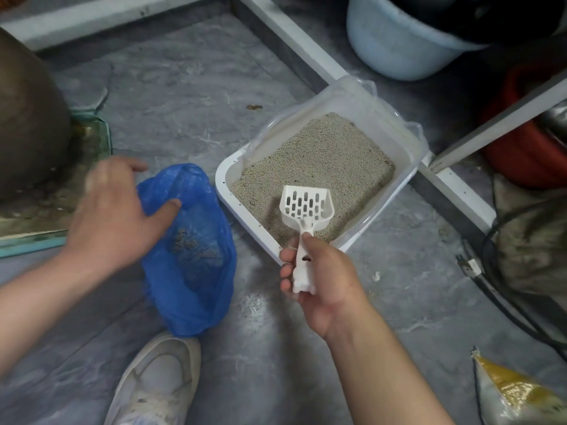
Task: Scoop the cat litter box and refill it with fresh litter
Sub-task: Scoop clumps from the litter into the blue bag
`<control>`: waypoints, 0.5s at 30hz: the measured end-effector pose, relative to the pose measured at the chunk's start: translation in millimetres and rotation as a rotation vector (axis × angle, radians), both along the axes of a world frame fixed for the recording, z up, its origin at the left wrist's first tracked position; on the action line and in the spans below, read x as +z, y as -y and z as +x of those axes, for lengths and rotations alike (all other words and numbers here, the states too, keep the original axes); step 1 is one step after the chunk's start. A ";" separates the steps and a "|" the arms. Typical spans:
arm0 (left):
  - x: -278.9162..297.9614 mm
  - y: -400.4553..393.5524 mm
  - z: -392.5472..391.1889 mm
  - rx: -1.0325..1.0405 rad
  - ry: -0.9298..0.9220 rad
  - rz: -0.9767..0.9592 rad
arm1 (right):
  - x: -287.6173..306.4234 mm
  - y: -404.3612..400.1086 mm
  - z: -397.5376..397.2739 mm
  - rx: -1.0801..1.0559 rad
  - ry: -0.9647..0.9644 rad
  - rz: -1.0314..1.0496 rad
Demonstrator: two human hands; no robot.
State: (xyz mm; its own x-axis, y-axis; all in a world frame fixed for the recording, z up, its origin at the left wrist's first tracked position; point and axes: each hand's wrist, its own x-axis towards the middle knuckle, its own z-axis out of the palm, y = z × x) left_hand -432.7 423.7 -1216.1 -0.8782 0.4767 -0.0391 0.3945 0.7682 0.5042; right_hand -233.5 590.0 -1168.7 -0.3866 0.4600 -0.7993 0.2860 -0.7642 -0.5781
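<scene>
A white litter box (228, 191) with a clear upper rim stands on the grey floor, filled with beige litter (319, 167). My right hand (322, 280) grips the handle of a white slotted scoop (306, 207), whose empty head hovers over the box's near corner. To the left lies a blue plastic bag (196, 271) with clumps of litter showing through it. My left hand (116, 210) holds the bag's top edge, thumb pressed on the plastic.
My white shoe (156, 381) is just below the bag. A pale blue bucket (395, 47) and a red pot (521, 142) stand behind white frame bars (306, 44). A yellow-topped bag (509, 394) lies at bottom right, black cables (503, 302) on the right, a brown pot (27, 118) at left.
</scene>
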 end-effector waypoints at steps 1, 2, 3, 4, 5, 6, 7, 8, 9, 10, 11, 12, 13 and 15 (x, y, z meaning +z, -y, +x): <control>4.3 -7.4 4.0 -0.120 -0.045 0.027 | 0.7 0.4 -1.8 -0.026 -0.015 -0.064; 9.3 -18.0 9.2 -0.241 -0.068 0.045 | 1.4 0.8 -3.9 -0.052 -0.027 -0.123; 10.7 -28.5 14.4 -0.356 -0.075 0.030 | 2.1 1.4 -6.2 -0.074 -0.035 -0.170; 6.8 -38.4 19.1 -0.474 -0.097 -0.003 | 2.7 2.2 -8.7 -0.092 -0.039 -0.207; 2.9 -47.9 23.9 -0.581 -0.132 -0.056 | 3.4 3.3 -11.5 -0.106 -0.042 -0.241; -2.5 -56.8 28.7 -0.666 -0.162 -0.115 | 4.2 4.3 -14.5 -0.118 -0.044 -0.281; -7.2 -64.0 33.1 -0.718 -0.172 -0.173 | 4.8 4.8 -17.8 -0.129 -0.046 -0.324; -12.4 -69.7 36.5 -0.744 -0.168 -0.210 | 5.5 4.8 -21.1 -0.137 -0.049 -0.367; -16.9 -73.4 39.2 -0.745 -0.151 -0.239 | 5.4 4.4 -24.5 -0.147 -0.050 -0.403; -22.2 -75.8 41.4 -0.738 -0.136 -0.259 | 5.0 3.8 -27.6 -0.160 -0.050 -0.432; -26.2 -77.1 43.3 -0.722 -0.132 -0.283 | 4.3 2.9 -30.5 -0.175 -0.049 -0.454; -30.7 -77.6 44.6 -0.702 -0.140 -0.304 | 3.6 2.3 -33.2 -0.187 -0.050 -0.468; -34.8 -77.0 45.0 -0.678 -0.142 -0.320 | 3.1 1.5 -35.7 -0.193 -0.050 -0.473; -39.6 -75.9 45.1 -0.628 -0.133 -0.346 | 3.2 -1.7 -39.3 -0.179 -0.040 -0.460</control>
State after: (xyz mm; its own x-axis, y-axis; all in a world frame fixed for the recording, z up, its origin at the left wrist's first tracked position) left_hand -387.6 499.6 -1255.8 -0.4508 0.8720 -0.1908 0.8545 0.4834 0.1903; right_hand -272.8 591.7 -1165.4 -0.3686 0.1251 -0.9211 0.1112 -0.9779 -0.1773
